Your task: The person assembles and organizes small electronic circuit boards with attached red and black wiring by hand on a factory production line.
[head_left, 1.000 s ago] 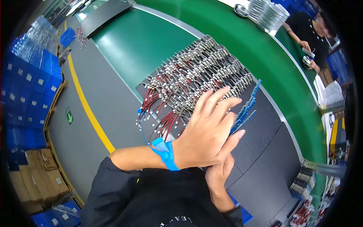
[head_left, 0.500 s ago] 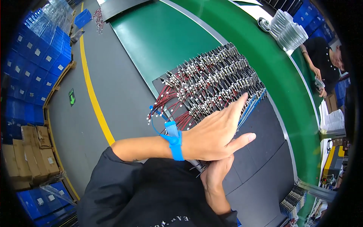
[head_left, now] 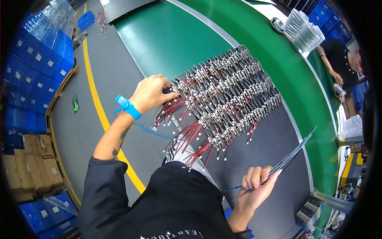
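Observation:
Rows of small circuit boards (head_left: 234,91) stand on edge, packed side by side on a dark mat, with red and black wires (head_left: 191,131) and white plugs hanging off their left and front ends. At the left end of the farthest row, my left hand (head_left: 150,93) is closed, thumb and fingers pinching an end board that they partly hide. A blue strap (head_left: 128,107) with a cord circles that wrist. Nearer and to the right, my right hand (head_left: 256,189) grips a slim bundle of thin blue-and-dark strips (head_left: 292,153), tilted up to the right, clear of the rows.
A green bench surface (head_left: 159,40) runs behind the rows. Another stack of boards (head_left: 309,213) stands at the lower right. Across the bench a person (head_left: 338,71) handles a small part beside stacked white trays (head_left: 304,32). Blue crates (head_left: 39,71) and cartons (head_left: 36,163) line the left.
My left hand has left the near right side of the rows for their far left end and closed there. My right hand came out from beneath it, moving right with the strips in view.

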`<state>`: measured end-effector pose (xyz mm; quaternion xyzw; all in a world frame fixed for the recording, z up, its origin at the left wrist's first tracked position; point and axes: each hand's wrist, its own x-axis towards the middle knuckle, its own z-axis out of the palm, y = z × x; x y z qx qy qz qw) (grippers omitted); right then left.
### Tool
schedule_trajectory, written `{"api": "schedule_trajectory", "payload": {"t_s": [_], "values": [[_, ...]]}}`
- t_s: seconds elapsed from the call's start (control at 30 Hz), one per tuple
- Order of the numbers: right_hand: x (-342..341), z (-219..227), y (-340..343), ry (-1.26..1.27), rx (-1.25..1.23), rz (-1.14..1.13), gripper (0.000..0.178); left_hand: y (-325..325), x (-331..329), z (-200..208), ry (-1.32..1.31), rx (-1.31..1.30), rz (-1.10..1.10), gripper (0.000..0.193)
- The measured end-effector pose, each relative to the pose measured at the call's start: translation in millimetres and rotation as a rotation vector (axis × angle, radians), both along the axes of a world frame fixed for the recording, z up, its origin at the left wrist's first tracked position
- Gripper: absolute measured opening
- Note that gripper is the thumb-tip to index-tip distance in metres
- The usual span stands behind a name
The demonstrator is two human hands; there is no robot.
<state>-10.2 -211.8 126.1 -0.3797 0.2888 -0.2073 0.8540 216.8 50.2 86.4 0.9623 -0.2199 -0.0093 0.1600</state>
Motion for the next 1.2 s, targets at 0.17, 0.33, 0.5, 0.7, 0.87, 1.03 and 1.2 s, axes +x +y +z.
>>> {"api": "schedule_trajectory", "payload": {"t_s": [0.17, 0.33, 0.5, 0.7, 0.87, 1.03, 1.2], "values": [[-8, -4, -1, -0.014, -0.058, 0.036, 0.045, -2, 5, -6, -0.020, -0.065, -0.066, 0.035], [-14, -6, -2, -0.018, -0.060, 0.064, 0.044, -2, 11, -12, 0.024, -0.156, -0.060, 0.035], [-16, -6, -4, -0.023, -0.059, 0.067, 0.045, -6, 7, -15, 0.007, -0.167, 0.002, 0.032], [-18, -7, -4, 0.006, -0.030, 0.023, 0.047, -8, 9, -21, 0.011, -0.219, -0.021, 0.029], [-16, -7, -4, 0.001, -0.056, 0.011, 0.046, -10, 2, -25, -0.067, -0.189, -0.032, 0.025], [-16, -8, -8, 0.009, -0.101, 0.019, 0.044, -12, 1, -20, 0.004, -0.215, 0.005, 0.031], [-12, -3, -4, 0.053, 0.028, -0.153, 0.046, -5, 0, -8, 0.077, -0.295, -0.015, 0.033]]}}
